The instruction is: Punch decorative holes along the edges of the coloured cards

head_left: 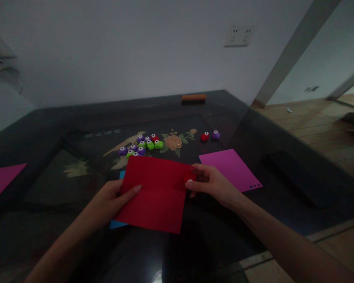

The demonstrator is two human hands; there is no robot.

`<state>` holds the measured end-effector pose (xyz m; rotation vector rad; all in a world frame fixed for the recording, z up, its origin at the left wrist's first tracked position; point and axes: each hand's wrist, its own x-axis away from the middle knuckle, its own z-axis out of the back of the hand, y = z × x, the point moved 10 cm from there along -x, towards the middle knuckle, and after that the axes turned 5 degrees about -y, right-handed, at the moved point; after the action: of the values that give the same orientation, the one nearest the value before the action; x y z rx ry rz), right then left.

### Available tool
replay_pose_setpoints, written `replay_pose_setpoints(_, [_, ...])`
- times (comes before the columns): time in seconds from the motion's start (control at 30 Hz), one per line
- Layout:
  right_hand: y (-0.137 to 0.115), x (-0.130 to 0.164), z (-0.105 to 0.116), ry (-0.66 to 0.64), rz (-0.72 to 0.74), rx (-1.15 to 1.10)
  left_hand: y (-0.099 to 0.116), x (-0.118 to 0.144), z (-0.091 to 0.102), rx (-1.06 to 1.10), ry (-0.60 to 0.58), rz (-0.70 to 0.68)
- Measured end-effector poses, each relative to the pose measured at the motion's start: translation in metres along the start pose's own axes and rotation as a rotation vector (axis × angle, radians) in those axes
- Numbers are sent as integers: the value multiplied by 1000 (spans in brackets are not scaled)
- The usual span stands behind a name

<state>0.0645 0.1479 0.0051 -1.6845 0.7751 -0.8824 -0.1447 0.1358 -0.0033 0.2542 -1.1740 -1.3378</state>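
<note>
A red sheet of paper [156, 192] is held up above the dark table, with my left hand [112, 198] gripping its left edge, thumb on top. My right hand [206, 181] is closed around a small red craft punch [190, 179] at the sheet's upper right edge; a white spot shows beside the thumb. How far the paper sits inside the punch cannot be made out. Part of a blue sheet [117, 224] shows beneath the red one. To the right lies a pink sheet [228, 169] with three small dark holes near its lower right corner.
Several purple, green and red punches [141, 145] with eye-like tops are grouped behind the red sheet. A red punch [204, 136] and a purple punch [215, 135] stand farther right. Another pink sheet [2, 179], a black flat object [297, 177] and an orange-brown bar [194, 98] lie around.
</note>
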Motion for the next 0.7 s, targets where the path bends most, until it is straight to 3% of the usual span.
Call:
replay_pose_setpoints(0.5, [9, -1, 7, 28, -52, 25, 13, 4, 7, -16, 87, -68])
replay_pose_setpoints(0.7, [-9, 2, 9, 58, 104, 112, 24, 9, 19, -200, 209, -223])
